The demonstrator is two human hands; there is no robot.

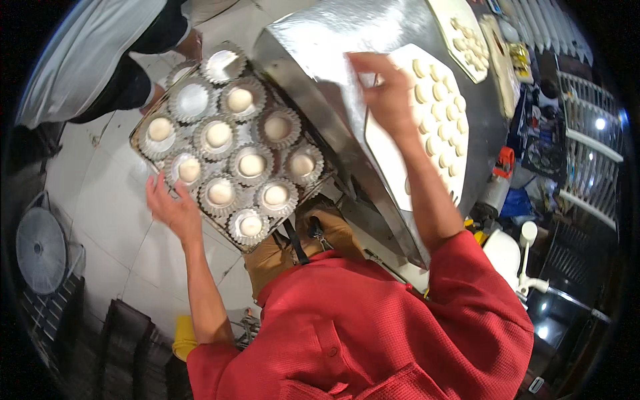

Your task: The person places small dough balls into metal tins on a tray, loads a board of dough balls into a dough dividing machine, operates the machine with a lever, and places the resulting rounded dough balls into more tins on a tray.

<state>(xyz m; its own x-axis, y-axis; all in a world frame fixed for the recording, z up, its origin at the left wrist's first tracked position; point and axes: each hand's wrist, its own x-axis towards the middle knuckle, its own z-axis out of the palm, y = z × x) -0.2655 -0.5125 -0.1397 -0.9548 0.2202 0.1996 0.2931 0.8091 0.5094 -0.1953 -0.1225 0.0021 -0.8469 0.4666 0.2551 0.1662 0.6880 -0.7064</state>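
Metal tins (235,232) crowd the tray (185,138); each pale dough ball (252,165) would probably do best centred, 1 per tin. At the tray's left edge, the left hand's (175,207) fingers spread loose; contact is unclear. Right of the tray, the right hand (388,93) blurs near the board (392,163); I cannot tell whether its fingers grasp anything. Beyond the tray, 1 co-worker (93,60) is cut off.

Floor (100,193): pale, glossy square tiles. Left: round grey fan (41,250). Beyond centre: shiny steel table (333,30). Right: white slatted rack (590,143), bright light spot (600,124).
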